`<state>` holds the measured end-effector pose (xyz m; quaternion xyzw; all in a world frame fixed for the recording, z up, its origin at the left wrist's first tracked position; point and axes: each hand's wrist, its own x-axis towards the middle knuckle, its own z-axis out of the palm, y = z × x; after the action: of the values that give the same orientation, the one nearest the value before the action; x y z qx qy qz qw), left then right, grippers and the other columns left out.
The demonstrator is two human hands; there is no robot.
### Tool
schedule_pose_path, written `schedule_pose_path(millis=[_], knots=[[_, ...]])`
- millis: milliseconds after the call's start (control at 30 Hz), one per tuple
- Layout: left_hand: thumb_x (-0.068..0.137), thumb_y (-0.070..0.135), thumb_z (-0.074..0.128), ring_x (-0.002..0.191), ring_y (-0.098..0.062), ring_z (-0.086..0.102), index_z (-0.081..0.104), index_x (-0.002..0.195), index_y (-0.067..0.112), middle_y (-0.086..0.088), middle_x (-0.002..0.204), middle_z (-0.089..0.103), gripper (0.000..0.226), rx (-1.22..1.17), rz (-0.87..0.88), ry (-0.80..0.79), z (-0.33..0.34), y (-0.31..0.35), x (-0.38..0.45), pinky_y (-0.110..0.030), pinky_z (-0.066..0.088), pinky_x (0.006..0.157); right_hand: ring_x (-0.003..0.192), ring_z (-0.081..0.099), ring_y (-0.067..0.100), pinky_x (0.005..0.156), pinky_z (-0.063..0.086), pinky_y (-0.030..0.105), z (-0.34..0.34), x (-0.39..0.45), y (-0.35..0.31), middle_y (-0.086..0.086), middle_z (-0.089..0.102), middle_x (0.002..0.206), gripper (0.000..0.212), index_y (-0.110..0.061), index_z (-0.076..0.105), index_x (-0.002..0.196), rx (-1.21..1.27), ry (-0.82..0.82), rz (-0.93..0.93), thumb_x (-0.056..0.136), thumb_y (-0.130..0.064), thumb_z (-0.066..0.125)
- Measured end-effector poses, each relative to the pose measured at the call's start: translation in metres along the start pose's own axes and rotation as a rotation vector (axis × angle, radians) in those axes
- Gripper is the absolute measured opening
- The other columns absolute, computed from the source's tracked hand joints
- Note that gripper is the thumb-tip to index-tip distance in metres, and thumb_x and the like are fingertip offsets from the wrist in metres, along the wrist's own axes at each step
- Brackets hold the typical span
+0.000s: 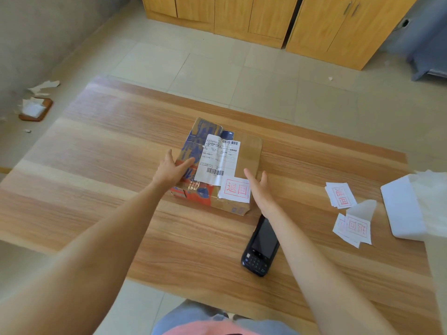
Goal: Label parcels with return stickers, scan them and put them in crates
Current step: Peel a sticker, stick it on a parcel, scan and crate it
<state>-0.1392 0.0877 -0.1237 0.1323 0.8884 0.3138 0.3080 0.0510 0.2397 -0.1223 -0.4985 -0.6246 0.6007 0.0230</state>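
A cardboard parcel sits on the wooden table, slightly far of centre. It carries a white shipping label with barcodes and, at its near right corner, a return sticker stamped in red. The sticker appears fully applied, so labelling of this parcel is judged complete.

The left hand rests against the parcel's left side, fingers straight and released, thumb raised. The right hand stands edge-on just beside the parcel's right side, fingers extended and grasping nothing; contact cannot be confirmed. The hands bracket the parcel, which suggests a two-handed lift or repositioning.

A black handheld scanner lies on the table near the right forearm, within easy reach. Spare return stickers and a second small pile lie to the right, beside white backing sheets. No crate is in view.
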Motion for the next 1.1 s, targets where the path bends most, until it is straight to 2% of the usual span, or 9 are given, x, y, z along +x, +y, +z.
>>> schedule_pose_path(millis=[100,167,200,333,600,700,867,967,1100], knots=[[0.085,0.050,0.065,0.105,-0.023,0.062,0.030,0.147,0.014,-0.009,0.131,0.055,0.080,-0.296,-0.128,-0.130,-0.004,-0.007,0.011,-0.035,0.053,0.086,0.133,0.041,0.021,0.111,0.030,0.044,0.007,0.010,0.006,0.002,0.041,0.148,0.088,-0.019,0.018,0.151,0.148,-0.057,0.110,0.084,-0.060,0.059],[0.084,0.047,0.067,0.077,-0.015,0.066,0.053,0.123,0.015,-0.007,0.106,0.067,0.052,-0.377,-0.182,-0.193,-0.001,-0.009,0.016,-0.025,0.054,0.060,0.118,0.051,0.017,0.099,0.037,0.038,0.011,0.014,0.009,-0.001,0.051,0.136,0.079,-0.021,0.026,0.147,0.219,-0.066,0.134,0.085,-0.055,0.060],[0.083,0.048,0.068,0.071,-0.015,0.066,0.057,0.112,0.017,-0.007,0.101,0.069,0.044,-0.402,-0.200,-0.214,-0.001,-0.011,0.020,-0.025,0.054,0.059,0.110,0.054,0.016,0.092,0.040,0.034,0.012,0.016,0.009,-0.002,0.053,0.131,0.073,-0.021,0.029,0.144,0.243,-0.062,0.129,0.086,-0.052,0.061],[0.071,0.058,0.074,0.075,-0.020,0.070,0.057,0.122,0.014,-0.007,0.102,0.073,0.070,-0.440,-0.205,-0.319,-0.001,-0.013,0.026,-0.032,0.057,0.070,0.102,0.063,0.016,0.081,0.050,0.031,0.019,0.019,0.005,0.001,0.060,0.125,0.069,-0.023,0.032,0.142,0.335,-0.028,0.117,0.085,-0.044,0.067],[0.081,0.050,0.069,0.072,-0.020,0.071,0.054,0.128,0.010,-0.009,0.103,0.073,0.064,-0.564,-0.234,-0.314,0.001,-0.013,0.007,-0.028,0.056,0.054,0.087,0.064,0.011,0.060,0.047,0.023,0.015,0.015,-0.006,0.001,0.061,0.118,0.064,-0.021,0.033,0.140,0.333,-0.007,0.120,0.088,-0.039,0.065],[0.079,0.052,0.070,0.072,-0.019,0.071,0.055,0.124,0.011,-0.008,0.102,0.073,0.063,-0.582,-0.232,-0.252,-0.006,-0.006,-0.006,-0.028,0.054,0.052,0.079,0.061,0.007,0.056,0.043,0.020,0.011,0.008,-0.018,-0.002,0.060,0.103,0.070,-0.019,0.025,0.146,0.290,-0.020,0.083,0.090,-0.038,0.063],[0.083,0.047,0.069,0.064,-0.014,0.069,0.051,0.107,0.020,-0.001,0.089,0.071,0.041,-0.635,-0.191,-0.115,-0.031,0.016,-0.034,-0.028,0.054,0.051,0.080,0.068,0.013,0.058,0.054,0.024,0.004,-0.004,-0.050,0.003,0.068,0.111,0.049,-0.022,0.043,0.132,0.253,-0.077,-0.013,0.090,-0.033,0.064],[0.083,0.048,0.068,0.071,-0.015,0.069,0.045,0.117,0.020,-0.002,0.099,0.069,0.049,-0.674,-0.155,-0.060,-0.047,0.026,-0.056,-0.028,0.052,0.049,0.081,0.069,0.017,0.063,0.056,0.030,-0.002,-0.012,-0.075,0.004,0.069,0.110,0.040,-0.031,0.044,0.121,0.216,-0.124,-0.075,0.088,-0.035,0.066],[0.082,0.048,0.069,0.075,-0.015,0.069,0.040,0.128,0.018,-0.004,0.107,0.069,0.062,-0.773,-0.143,0.056,-0.060,0.028,-0.091,-0.029,0.053,0.053,0.088,0.069,0.017,0.072,0.057,0.030,-0.006,-0.027,-0.101,0.001,0.070,0.110,0.047,-0.030,0.049,0.129,0.175,-0.210,-0.201,0.086,-0.033,0.067]])
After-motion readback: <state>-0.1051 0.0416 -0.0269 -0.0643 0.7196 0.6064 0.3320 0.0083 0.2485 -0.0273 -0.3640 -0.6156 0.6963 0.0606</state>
